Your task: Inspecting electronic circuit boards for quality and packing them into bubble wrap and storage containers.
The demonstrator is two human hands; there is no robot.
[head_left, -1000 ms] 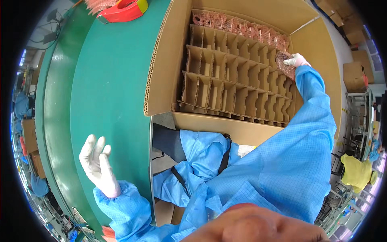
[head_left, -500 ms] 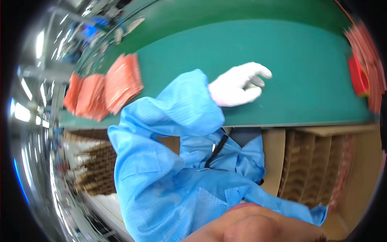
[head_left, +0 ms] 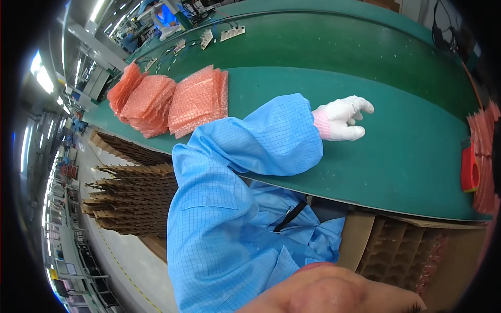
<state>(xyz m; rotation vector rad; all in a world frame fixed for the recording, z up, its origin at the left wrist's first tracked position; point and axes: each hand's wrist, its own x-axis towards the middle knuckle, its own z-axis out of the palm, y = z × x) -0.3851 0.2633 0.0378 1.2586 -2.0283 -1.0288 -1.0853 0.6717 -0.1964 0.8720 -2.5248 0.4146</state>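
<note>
Head view: left hand [head_left: 342, 119], empty, fingers loosely parted, over the table [head_left: 407, 156]; right hand hidden, state unclear. Near right, the box [head_left: 359, 235] holds dividers [head_left: 399, 240], pink packs [head_left: 432, 261] along its right side. Bags [head_left: 198, 99] lie left.

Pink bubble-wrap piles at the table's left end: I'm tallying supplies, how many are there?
3, in a row: left pile, middle pile and right pile, the last nearest the left hand. Others may be hidden.

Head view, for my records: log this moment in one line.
left hand: empty, over table; right hand: unseen; pink bubble wrap: on table
</note>
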